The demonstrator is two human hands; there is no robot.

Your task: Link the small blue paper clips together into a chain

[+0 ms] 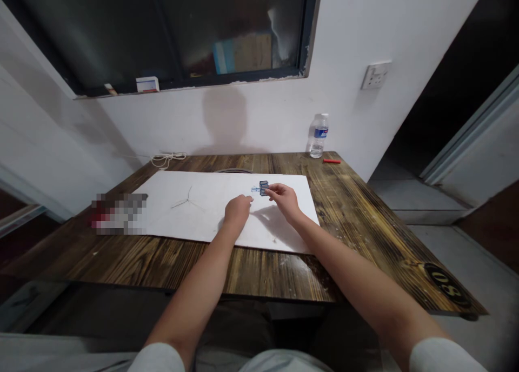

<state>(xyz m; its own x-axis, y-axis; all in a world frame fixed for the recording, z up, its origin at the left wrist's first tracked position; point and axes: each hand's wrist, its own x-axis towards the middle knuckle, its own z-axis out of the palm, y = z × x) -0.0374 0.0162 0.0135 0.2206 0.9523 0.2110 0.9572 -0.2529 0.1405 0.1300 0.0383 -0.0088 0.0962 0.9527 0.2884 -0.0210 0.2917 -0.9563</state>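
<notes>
Wooden table (162,264). White board (211,193) flat between its near and far edges. Right hand (284,199) near board's right edge, fingertips pinched. Left hand (237,212) beside it, fingers curled narrow; cannot tell whether holding anything. Bottle (318,139) upright, table's far right corner. Dark piece with blue prongs (263,188) in right hand's pinch, over board.

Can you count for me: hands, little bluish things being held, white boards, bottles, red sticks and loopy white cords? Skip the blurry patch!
Hands, left hand and right hand: 2
Bluish piece in the right hand: 1
White board: 1
Bottle: 1
Red stick: 1
Loopy white cord: 1
Total: 7
</notes>
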